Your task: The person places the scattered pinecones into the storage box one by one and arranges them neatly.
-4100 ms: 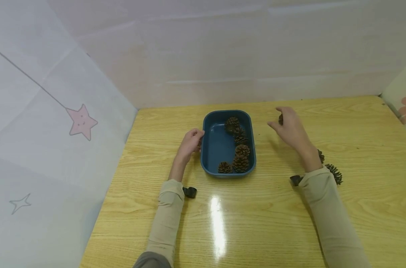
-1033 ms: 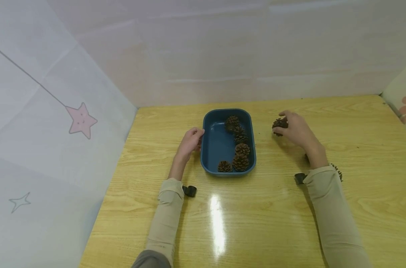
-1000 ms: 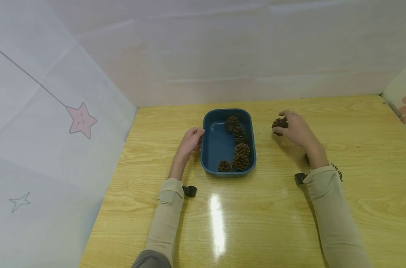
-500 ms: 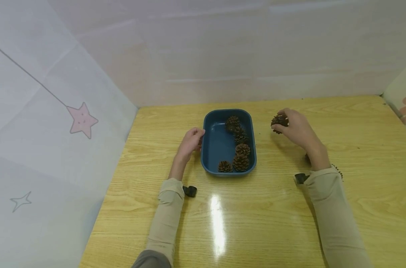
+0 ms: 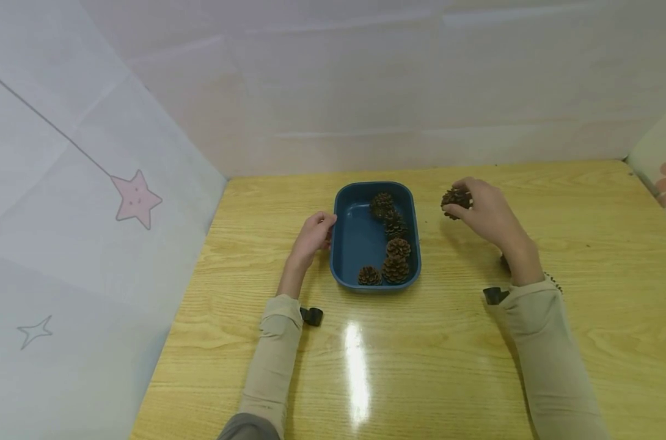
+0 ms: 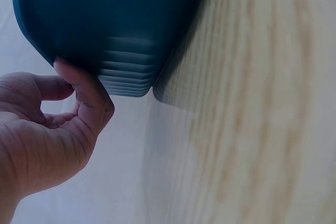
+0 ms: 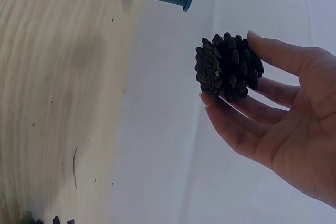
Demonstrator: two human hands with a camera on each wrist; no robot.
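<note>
The right hand (image 5: 489, 214) holds a brown, rounded pine cone with layered scales (image 7: 231, 66) between the thumb and the fingertips, the grasp set wide to the breadth of the cone. This cone is raised off the yellow wood-grain tabletop (image 5: 421, 366) and is apart from the dark blue rectangular box with rounded corners (image 5: 360, 244), which stands to the left of the right hand. The left hand (image 5: 311, 235) is at the opposite side of the box, its bent fingers touching the wall close to the rim; whether they grip the wall cannot be told. To the right of the left hand, inside the box, are five brown scaled pine cones (image 5: 395, 269): four along the wall facing the right hand, one at the wall nearest the wearer. Two partly hidden pine cones (image 5: 504, 262) lie behind the right hand, beside the wrist and the beige sleeve (image 5: 547, 354).
</note>
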